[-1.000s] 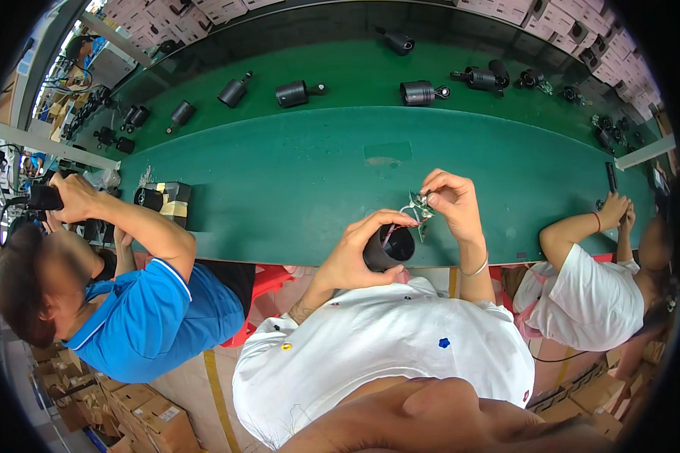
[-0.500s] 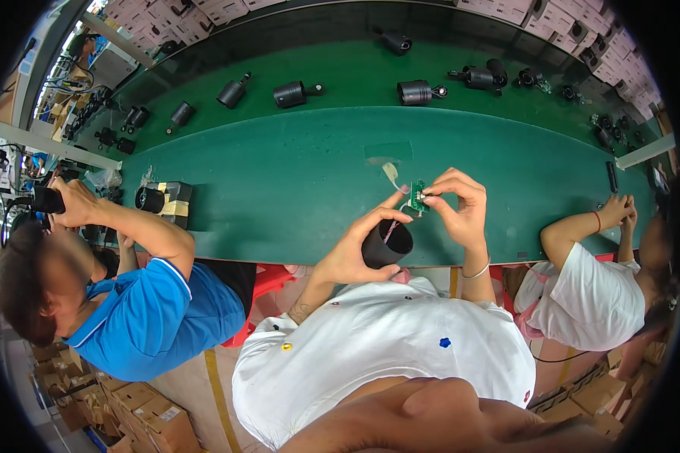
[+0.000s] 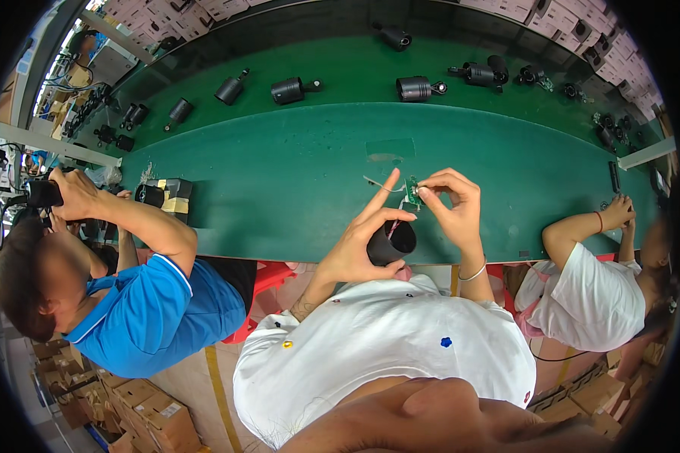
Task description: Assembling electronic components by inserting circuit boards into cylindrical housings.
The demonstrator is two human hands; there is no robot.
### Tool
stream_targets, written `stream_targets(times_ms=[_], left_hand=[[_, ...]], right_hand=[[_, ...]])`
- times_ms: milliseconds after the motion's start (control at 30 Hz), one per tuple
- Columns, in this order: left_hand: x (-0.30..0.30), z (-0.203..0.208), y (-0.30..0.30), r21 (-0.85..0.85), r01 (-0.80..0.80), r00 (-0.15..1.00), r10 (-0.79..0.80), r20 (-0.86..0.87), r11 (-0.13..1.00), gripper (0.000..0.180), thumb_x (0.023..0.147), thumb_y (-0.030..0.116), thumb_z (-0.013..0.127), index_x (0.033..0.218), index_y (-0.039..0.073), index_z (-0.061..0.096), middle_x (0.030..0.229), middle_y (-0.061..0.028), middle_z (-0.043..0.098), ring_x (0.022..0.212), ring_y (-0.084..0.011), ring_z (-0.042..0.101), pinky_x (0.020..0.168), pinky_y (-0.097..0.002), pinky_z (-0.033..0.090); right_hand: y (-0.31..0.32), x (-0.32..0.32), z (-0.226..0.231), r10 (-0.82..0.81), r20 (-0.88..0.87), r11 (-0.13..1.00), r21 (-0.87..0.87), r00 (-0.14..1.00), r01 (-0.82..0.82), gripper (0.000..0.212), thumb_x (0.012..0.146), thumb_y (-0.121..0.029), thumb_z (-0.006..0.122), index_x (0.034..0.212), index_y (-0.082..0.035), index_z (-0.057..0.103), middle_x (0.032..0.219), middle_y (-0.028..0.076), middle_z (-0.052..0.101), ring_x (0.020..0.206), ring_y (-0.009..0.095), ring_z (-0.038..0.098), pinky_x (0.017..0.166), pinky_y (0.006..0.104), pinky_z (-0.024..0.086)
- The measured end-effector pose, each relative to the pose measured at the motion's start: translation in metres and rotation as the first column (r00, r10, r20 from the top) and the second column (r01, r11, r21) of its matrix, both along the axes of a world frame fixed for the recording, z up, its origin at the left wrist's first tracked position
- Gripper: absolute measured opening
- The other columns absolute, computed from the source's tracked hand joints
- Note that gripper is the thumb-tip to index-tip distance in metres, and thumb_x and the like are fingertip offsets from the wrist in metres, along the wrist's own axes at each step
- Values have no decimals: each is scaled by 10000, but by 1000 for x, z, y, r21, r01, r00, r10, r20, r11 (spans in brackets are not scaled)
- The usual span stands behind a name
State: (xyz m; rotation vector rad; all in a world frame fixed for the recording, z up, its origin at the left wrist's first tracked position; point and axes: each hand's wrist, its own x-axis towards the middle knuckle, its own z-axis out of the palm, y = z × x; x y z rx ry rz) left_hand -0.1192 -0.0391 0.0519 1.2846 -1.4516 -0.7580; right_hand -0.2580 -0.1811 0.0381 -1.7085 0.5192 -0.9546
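- The black housing (image 3: pixel 390 247), an open-mouthed cylinder, sits in the left hand (image 3: pixel 353 245) near the table edge; that hand's thumb and fingers curve firmly around it, index finger stretched out past it, and they hide much of its wall.
- In the housing's mouth a pinkish wire (image 3: pixel 394 226) shows; deeper down is too dark to make out.
- Just beyond the housing, the right hand (image 3: pixel 452 202) pinches a green circuit board (image 3: pixel 412 190) between thumb and fingertip, which cover part of it.
- A pale wire (image 3: pixel 384 186) runs from near the board, beyond the housing; whether the index finger touches it, I cannot tell.
- Well left of the housing, a yellow-taped black box (image 3: pixel 177 198) stands beside a black cylinder (image 3: pixel 151 196); whether the box holds it is unclear.
- Far beyond the housing, more black cylinders (image 3: pixel 287 90) lie in a spaced row.
- Farthest from the housing, stacked white boxes (image 3: pixel 499 15) are cut off by the view's rim, their contents hidden.
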Motion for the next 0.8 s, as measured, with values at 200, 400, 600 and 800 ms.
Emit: stream_targets(times_ms=[200,400,600,800], left_hand=[[3,-7,0,-72,-26,1000,26,0,997,636,581,52,785,1184,90,586,1553,-305,249,1315,-348,479,958,-406,447],[-10,-24,1,-187,-113,933,39,-357,976,688,646,60,777,1251,92,450,1466,-315,375,1145,-349,585,869,-383,500],[6,-48,8,-108,272,522,-241,-818,956,882,621,67,779,1309,140,232,1346,-339,460,908,-395,649,708,-377,551],[2,-65,1,-538,449,-117,-550,-827,713,857,597,46,771,1311,92,300,1333,-334,470,768,-370,656,675,-398,551]], right_hand=[[2,0,-14,-12,190,937,344,982,-55,92,780,57,729,859,16,704,827,78,663,710,124,550,674,228,467],[2,1,-23,-38,383,874,461,923,-155,137,786,82,715,906,15,705,854,99,661,750,145,565,718,243,474],[-8,0,-32,229,712,633,409,663,-657,181,782,121,684,923,9,705,848,115,659,780,182,577,765,292,490],[-16,4,-24,383,709,636,261,591,-726,196,789,121,660,944,10,704,857,127,661,775,206,581,806,336,501]])
